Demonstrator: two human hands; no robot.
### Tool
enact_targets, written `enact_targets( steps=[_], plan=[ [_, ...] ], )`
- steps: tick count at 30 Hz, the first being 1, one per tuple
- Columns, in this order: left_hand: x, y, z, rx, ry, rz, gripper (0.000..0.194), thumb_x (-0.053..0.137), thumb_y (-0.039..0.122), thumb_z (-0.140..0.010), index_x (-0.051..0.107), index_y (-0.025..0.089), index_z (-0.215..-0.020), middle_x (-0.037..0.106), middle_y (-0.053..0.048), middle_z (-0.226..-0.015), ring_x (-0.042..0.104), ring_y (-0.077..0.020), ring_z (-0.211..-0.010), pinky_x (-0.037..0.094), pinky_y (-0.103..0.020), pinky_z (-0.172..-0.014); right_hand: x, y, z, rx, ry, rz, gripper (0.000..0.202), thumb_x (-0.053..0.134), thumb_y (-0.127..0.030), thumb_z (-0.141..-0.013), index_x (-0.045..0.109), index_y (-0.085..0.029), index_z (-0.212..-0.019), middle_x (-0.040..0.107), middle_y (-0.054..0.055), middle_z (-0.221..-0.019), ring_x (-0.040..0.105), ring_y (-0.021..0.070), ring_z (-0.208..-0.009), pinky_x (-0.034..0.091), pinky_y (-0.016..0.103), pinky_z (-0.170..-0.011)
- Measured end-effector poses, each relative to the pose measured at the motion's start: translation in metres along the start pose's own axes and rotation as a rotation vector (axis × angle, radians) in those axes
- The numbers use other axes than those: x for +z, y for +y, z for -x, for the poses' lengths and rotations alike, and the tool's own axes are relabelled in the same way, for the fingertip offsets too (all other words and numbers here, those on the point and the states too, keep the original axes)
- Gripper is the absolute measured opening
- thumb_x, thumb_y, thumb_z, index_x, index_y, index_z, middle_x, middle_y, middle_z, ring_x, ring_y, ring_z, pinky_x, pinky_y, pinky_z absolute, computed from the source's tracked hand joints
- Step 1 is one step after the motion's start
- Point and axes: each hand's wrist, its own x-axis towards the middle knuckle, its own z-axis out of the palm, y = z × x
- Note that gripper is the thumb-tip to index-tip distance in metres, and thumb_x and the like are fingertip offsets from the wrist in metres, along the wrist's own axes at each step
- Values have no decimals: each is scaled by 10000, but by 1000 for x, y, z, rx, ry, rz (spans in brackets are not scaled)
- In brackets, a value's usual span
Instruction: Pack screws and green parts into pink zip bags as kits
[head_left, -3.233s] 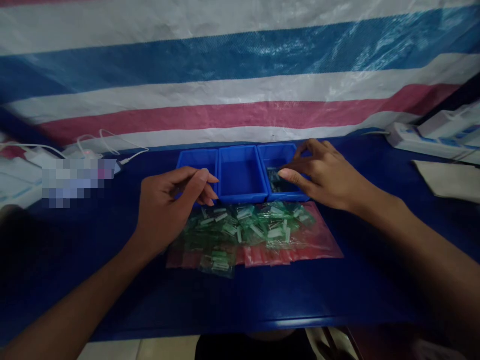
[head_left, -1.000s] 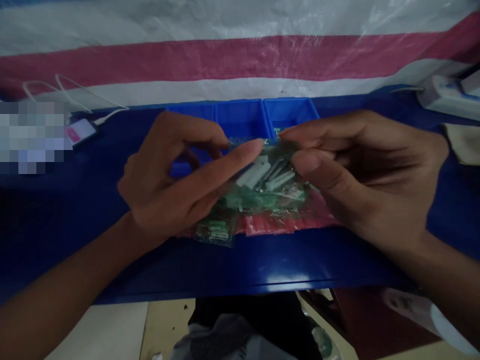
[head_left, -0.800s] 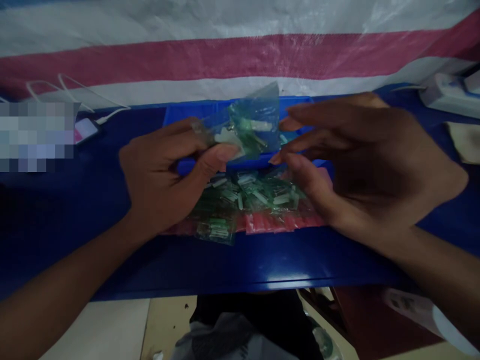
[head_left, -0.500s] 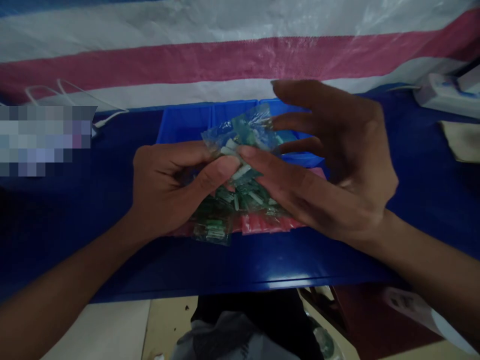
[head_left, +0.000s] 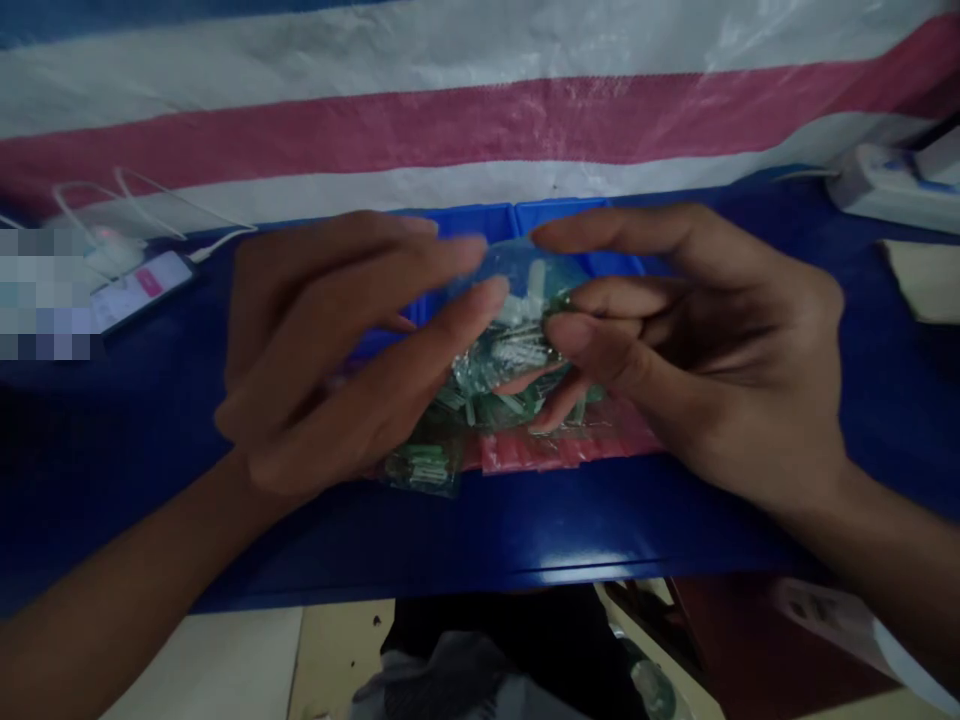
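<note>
My right hand point(head_left: 630, 325) pinches the right side of a small clear plastic bag point(head_left: 517, 345) between thumb and fingers. Small whitish and greenish pieces show inside the bag; their kind cannot be made out. My left hand point(head_left: 352, 340) is at the bag's left edge, its fingers stretched out and apart, somewhat blurred. Whether a fingertip touches the plastic is unclear. Beneath the hands lie more clear bags of similar pieces, one of them point(head_left: 424, 465) at the front left. They rest on pink plastic packets point(head_left: 525, 455), partly hidden by the hands.
Blue bins point(head_left: 469, 218) stand behind the hands on the blue table point(head_left: 480, 530). At the left a phone-like device point(head_left: 142, 290) lies with a white cable point(head_left: 225, 238). A white box-shaped device point(head_left: 892, 185) is at the right, with a beige piece point(head_left: 926, 280) before it.
My left hand has let go of the bag and its fingers have spread out. My right hand has shifted right and lower, now gripping the bag's right side.
</note>
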Motion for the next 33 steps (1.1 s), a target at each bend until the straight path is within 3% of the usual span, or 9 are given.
enact_targets(
  steps=[3,8,10,14,19,23,25,28,33],
  plan=[
    [-4,5,5,340,-124,-227,249,826,251,-991,853,364,-1212,866,54,-1135,808,-257,-1040,684,-404,-886,2,-4,2,-20,-30,28,208,744,-202,-1038,827,-340,-1169,850,-45,-859,823,218,-634,670,295,-471],
    [14,5,13,-249,18,306,54,860,301,-995,872,268,-955,798,48,-758,712,-142,-604,614,-255,-535,-3,-7,-2,-287,40,486,343,662,-196,-1066,807,-395,-1304,848,-14,-960,815,213,-740,717,357,-697],
    [19,3,10,-446,14,584,189,950,330,-911,862,237,-1051,785,55,-715,657,-117,-509,574,-225,-452,-8,-3,-4,-465,55,699,325,726,-216,-1032,809,-384,-1297,845,16,-1129,825,231,-874,713,378,-777],
    [16,5,7,-538,-153,773,512,960,348,-913,763,218,-1367,743,86,-621,663,-112,-477,606,-204,-478,-10,4,-4,-478,35,748,381,828,-177,-961,798,-384,-1280,732,11,-1489,777,288,-1236,716,399,-875],
    [14,12,7,-465,-172,712,346,770,340,-1078,736,266,-1414,853,16,-819,774,-160,-582,652,-231,-522,-11,17,-12,-629,97,674,261,708,-159,-1035,827,-357,-1154,864,11,-1101,818,268,-956,670,449,-824],
    [12,10,10,-323,170,346,134,723,294,-1082,834,314,-1154,827,46,-767,766,-151,-596,658,-250,-557,-39,39,-45,-241,289,616,284,859,-247,-952,781,-278,-1223,831,3,-845,759,225,-709,596,371,-675],
    [8,8,12,-237,256,148,162,716,292,-1072,836,353,-1161,810,67,-740,742,-144,-552,606,-251,-499,-55,49,-65,9,201,650,267,876,-279,-938,784,-219,-1181,827,26,-808,761,229,-684,575,351,-667],
    [4,6,14,-75,150,10,288,708,218,-1032,822,390,-1232,798,91,-703,710,-139,-478,558,-251,-442,-64,60,-88,192,-13,795,237,872,-239,-932,803,-193,-1154,843,58,-833,811,256,-749,576,338,-701],
    [2,4,12,125,87,-43,391,668,66,-990,809,354,-1214,814,92,-728,736,-119,-514,620,-216,-533,-53,70,-100,104,-63,1025,295,861,-222,-911,825,-195,-1203,832,132,-877,791,387,-948,580,500,-862]
  ],
)
